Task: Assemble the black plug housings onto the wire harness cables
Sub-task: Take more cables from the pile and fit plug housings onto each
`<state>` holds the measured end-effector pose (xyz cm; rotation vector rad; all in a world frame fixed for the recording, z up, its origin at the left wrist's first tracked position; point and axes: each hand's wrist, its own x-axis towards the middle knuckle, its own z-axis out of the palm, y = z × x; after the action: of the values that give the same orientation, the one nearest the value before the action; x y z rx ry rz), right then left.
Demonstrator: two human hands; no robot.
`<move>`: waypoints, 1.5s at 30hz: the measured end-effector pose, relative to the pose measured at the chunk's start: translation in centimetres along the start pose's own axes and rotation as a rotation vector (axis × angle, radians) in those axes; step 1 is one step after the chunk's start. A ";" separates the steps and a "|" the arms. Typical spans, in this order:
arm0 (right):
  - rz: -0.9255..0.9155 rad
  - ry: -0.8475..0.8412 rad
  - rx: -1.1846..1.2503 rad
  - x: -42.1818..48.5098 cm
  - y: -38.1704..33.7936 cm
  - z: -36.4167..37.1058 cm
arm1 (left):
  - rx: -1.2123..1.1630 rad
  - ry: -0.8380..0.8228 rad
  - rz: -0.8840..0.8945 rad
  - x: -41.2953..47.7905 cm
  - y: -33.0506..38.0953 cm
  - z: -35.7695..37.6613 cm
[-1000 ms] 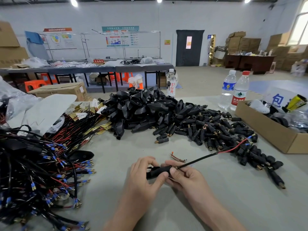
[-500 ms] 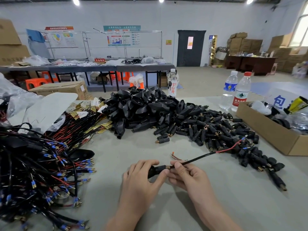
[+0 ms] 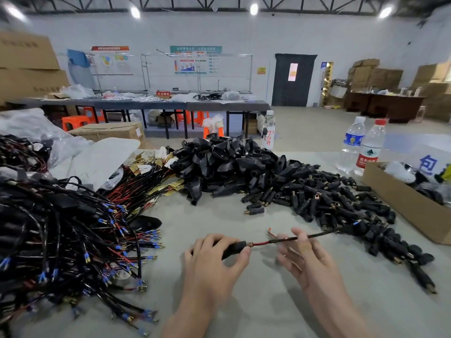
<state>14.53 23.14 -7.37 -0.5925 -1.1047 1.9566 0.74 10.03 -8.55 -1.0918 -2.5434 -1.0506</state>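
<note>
— Black moulded plastic is seen on the plug housing point(image 3: 233, 248), a short barrel ending in a brass-coloured ring. It is held just above the grey table point(image 3: 244, 306), near the front edge.

— How is it gripped?

— It is wrapped by the curled fingers of the left hand point(image 3: 214, 262), with the thumb pressed along its near side. Only the ringed end is left showing.

— Which way is it pointed?

— Its long axis is laid almost left to right, the ringed end turned to the right and slightly away. A red wire point(image 3: 262, 243) is led out of that end and joined by the black cable point(image 3: 314, 235), which is carried further right into the pile of small black plugs point(image 3: 329, 203).

— And the other hand?

— The right hand point(image 3: 310, 262) is held flat with fingers spread and is blurred. The cable is crossed by one fingertip; whether it is touched cannot be told.

— What is laid around?

— A heap of larger black covers point(image 3: 219, 164) is piled behind. A tangle of harness cables point(image 3: 61, 240) with blue-sleeved terminals is spread on the left, and a cardboard box point(image 3: 402, 211) is set on the right, two water bottles point(image 3: 361, 147) behind it.
</note>
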 end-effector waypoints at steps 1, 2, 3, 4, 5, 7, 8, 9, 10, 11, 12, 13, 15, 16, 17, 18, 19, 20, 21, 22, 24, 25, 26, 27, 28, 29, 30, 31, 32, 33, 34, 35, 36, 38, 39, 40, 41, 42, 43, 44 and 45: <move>0.038 -0.045 -0.029 -0.5 0.4 0.7 | 0.008 0.005 0.017 -0.2 0.0 -0.3; 0.070 -0.077 -0.069 -1.0 0.9 1.5 | 0.020 0.007 0.040 -0.5 -0.1 -0.7; 0.089 -0.092 -0.102 -1.5 1.4 2.4 | 0.030 0.012 0.063 -0.7 -0.3 -1.1; 0.093 -0.101 -0.117 -1.8 1.9 3.2 | 0.039 0.017 0.079 -1.0 -0.6 -1.6; 0.084 -0.103 -0.125 -2.2 2.4 4.0 | 0.049 0.017 0.086 -1.2 -0.9 -2.2; 0.052 -0.079 -0.150 -2.8 3.2 5.8 | 0.081 0.012 0.101 -1.6 -2.0 -3.6; 0.036 -0.066 -0.164 -3.1 3.6 6.6 | 0.098 0.014 0.116 -1.9 -2.6 -4.3; 0.024 -0.061 -0.169 -3.4 3.9 7.4 | 0.116 0.023 0.133 -2.0 -3.1 -5.1; 0.020 -0.060 -0.167 -3.8 4.3 8.3 | 0.130 0.043 0.148 -2.1 -3.6 -5.9; 0.020 -0.061 -0.162 -4.1 4.6 9.2 | 0.138 0.069 0.161 -2.2 -4.1 -6.8; 0.025 -0.063 -0.155 -4.5 4.8 10.1 | 0.149 0.093 0.171 -2.1 -4.5 -7.7; 0.033 -0.075 -0.150 -4.8 4.9 11.1 | 0.167 0.111 0.178 -2.0 -5.1 -8.7; 0.053 -0.125 -0.141 -5.4 4.8 13.3 | 0.213 0.140 0.199 -1.3 -6.3 -11.0; 0.062 -0.174 -0.147 -5.8 4.5 14.4 | 0.244 0.142 0.218 -0.7 -6.9 -12.5; 0.068 -0.243 -0.170 -6.1 4.0 15.5 | 0.285 0.136 0.247 0.2 -7.5 -14.3; 0.072 -0.322 -0.208 -6.4 3.5 16.5 | 0.333 0.128 0.286 1.4 -8.2 -16.3; 0.077 -0.398 -0.250 -6.7 3.0 17.4 | 0.387 0.115 0.324 2.8 -8.9 -18.7; 0.083 -0.464 -0.288 -6.9 2.5 18.2 | 0.453 0.091 0.346 4.2 -9.5 -21.3; 0.088 -0.515 -0.322 -7.0 2.0 18.8 | 0.547 0.060 0.350 5.9 -10.2 -24.1; 0.090 -0.555 -0.352 -7.1 1.6 19.2 | 0.667 0.025 0.332 7.5 -10.9 -27.0; 0.084 -0.597 -0.392 -7.0 1.2 19.7 | 0.873 -0.027 0.222 10.0 -12.2 -32.1; 0.077 -0.600 -0.395 -6.9 1.0 19.8 | 0.915 -0.031 0.146 10.8 -13.0 -34.0; 0.070 -0.590 -0.389 -6.5 0.8 19.8 | 0.908 -0.009 0.076 11.3 -13.7 -35.5; 0.068 -0.571 -0.375 -6.0 0.7 19.7 | 0.853 0.039 0.020 11.4 -14.2 -36.3; 0.074 -0.544 -0.357 -5.2 0.7 19.6 | 0.782 0.100 -0.012 11.4 -14.5 -36.6; 0.082 -0.511 -0.338 -4.3 0.8 19.5 | 0.714 0.154 -0.022 11.5 -14.5 -36.2; 0.091 -0.474 -0.323 -3.3 0.9 19.4 | 0.661 0.185 -0.018 11.5 -14.3 -35.5; 0.098 -0.436 -0.314 -2.3 1.2 19.3 | 0.620 0.191 -0.005 11.6 -14.1 -34.4; 0.103 -0.400 -0.310 -1.3 1.7 19.2 | 0.581 0.178 0.013 11.7 -13.8 -33.1; 0.109 -0.371 -0.306 -0.2 2.1 19.2 | 0.532 0.159 0.031 12.0 -13.5 -31.6; 0.117 -0.351 -0.302 0.9 2.6 19.1 | 0.476 0.134 0.042 12.4 -13.3 -30.1; 0.131 -0.334 -0.295 2.0 3.1 19.1 | 0.419 0.104 0.050 13.0 -13.1 -28.4; 0.148 -0.319 -0.286 3.1 3.7 18.9 | 0.367 0.073 0.051 13.6 -12.9 -26.7; 0.177 -0.289 -0.262 5.4 4.9 18.7 | 0.296 0.013 0.034 15.4 -12.7 -22.9; 0.194 -0.275 -0.246 6.5 5.5 18.5 | 0.285 -0.024 0.020 16.4 -12.9 -21.0; 0.215 -0.261 -0.229 7.6 6.1 18.4 | 0.292 -0.068 -0.001 17.5 -13.2 -19.1; 0.237 -0.254 -0.209 8.7 6.7 18.1 | 0.311 -0.115 -0.031 18.7 -13.6 -17.2; 0.260 -0.256 -0.189 9.6 7.2 17.9 | 0.328 -0.153 -0.071 19.9 -14.2 -15.7; 0.284 -0.262 -0.167 10.5 7.7 17.7 | 0.345 -0.180 -0.117 21.2 -14.8 -14.3; 0.308 -0.262 -0.147 11.2 8.2 17.4 | 0.359 -0.199 -0.165 22.5 -15.5 -13.1; 0.326 -0.257 -0.125 11.9 8.6 17.2 | 0.386 -0.214 -0.206 23.7 -16.1 -11.9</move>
<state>-8.01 21.91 -6.22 -0.6316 -1.3663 2.3048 -28.56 7.66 1.35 -0.8907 -2.9106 -0.4611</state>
